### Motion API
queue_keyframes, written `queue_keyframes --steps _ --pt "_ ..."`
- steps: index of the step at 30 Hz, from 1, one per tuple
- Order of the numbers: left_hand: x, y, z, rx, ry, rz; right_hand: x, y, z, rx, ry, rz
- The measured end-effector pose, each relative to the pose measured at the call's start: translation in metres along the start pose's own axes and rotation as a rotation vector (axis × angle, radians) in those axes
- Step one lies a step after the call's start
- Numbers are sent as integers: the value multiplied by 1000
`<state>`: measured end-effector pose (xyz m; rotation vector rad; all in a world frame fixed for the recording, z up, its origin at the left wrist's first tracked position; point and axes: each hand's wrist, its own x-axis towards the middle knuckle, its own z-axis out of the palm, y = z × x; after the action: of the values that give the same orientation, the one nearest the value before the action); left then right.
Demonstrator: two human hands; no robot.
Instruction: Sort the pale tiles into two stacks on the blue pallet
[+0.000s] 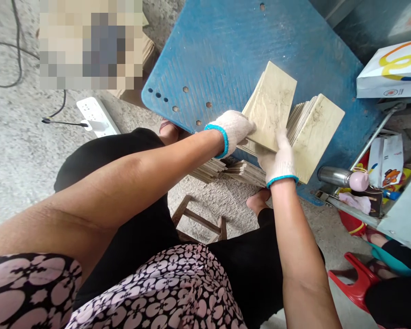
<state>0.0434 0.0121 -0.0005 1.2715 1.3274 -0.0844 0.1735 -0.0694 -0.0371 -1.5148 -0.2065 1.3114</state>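
Observation:
Both my hands wear white knit gloves with blue cuffs. My left hand (232,129) grips the left edge of a pale beige tile (271,104) lifted off the stack. My right hand (277,157) holds the same tile at its lower edge, fingers pressed on its face. To the right, a stack of similar tiles (315,132) stands on edge on the blue metal table (222,50). More thin tiles (226,168) lie piled at the table's near edge, under my hands.
A wooden stool (200,224) stands between my legs. A white power strip (96,116) with cables lies on the concrete floor at left. At right are a white box (392,71), a steel flask (340,177), clutter, and a red plastic stool (356,281) beside another person's legs.

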Motion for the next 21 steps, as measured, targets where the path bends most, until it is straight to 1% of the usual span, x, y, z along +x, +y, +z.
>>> queue_keyframes --steps 2,4,8,13,15,17,21 --pt "-2 2 0 -106 -25 -18 -5 3 2 115 -86 -23" --pt "-3 4 -1 -168 -39 -34 -8 5 2 183 -133 -24" --pt "-5 3 0 -303 -59 -59 -12 7 1 160 -105 -32" --pt "-11 1 5 -421 -64 -51 -20 3 -8 137 -138 -67" --pt "-12 1 5 -429 -76 -18 -27 1 -12 119 -138 -75" --pt "-12 3 1 -466 -82 48 -37 0 -16 114 -124 -75" --pt "-11 12 -12 -615 -51 183 -61 -2 -24 65 -70 -57"
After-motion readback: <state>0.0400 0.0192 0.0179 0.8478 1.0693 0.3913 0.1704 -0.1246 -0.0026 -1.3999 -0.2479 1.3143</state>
